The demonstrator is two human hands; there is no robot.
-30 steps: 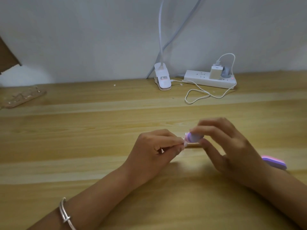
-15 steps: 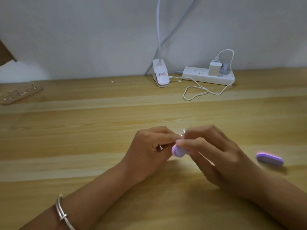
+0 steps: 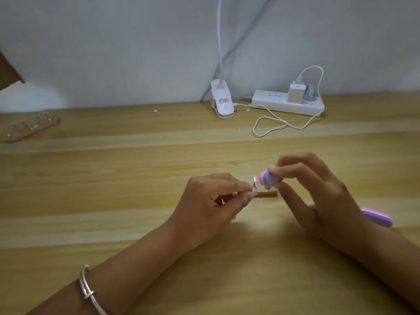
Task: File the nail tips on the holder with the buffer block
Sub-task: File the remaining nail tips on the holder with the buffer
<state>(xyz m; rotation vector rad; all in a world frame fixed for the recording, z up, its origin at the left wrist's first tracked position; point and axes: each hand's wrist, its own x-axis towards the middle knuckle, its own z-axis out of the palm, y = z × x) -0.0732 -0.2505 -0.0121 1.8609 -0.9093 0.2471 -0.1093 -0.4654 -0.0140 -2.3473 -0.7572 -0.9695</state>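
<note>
At the middle of the table (image 3: 113,201): filing under way.
The left hand (image 3: 211,201) pinches the holder (image 3: 269,195) by one end; the right hand (image 3: 322,196) grips the buffer block (image 3: 337,179) in its fingertips, just beside a clear nail tip (image 3: 255,179) (finished tips can't be counted).

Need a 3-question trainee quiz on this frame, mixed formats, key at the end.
1. True or false: the right hand grips a purple-and-pink buffer block.
2. Where does the second purple-and-pink buffer block lie? A) on the wooden table, right of the right hand; B) on the white power strip; C) against the wall.
3. Fill in: the small brown wooden holder strip is pinched by the ___ hand.
Key: 1 true; 2 A; 3 left hand.
</note>
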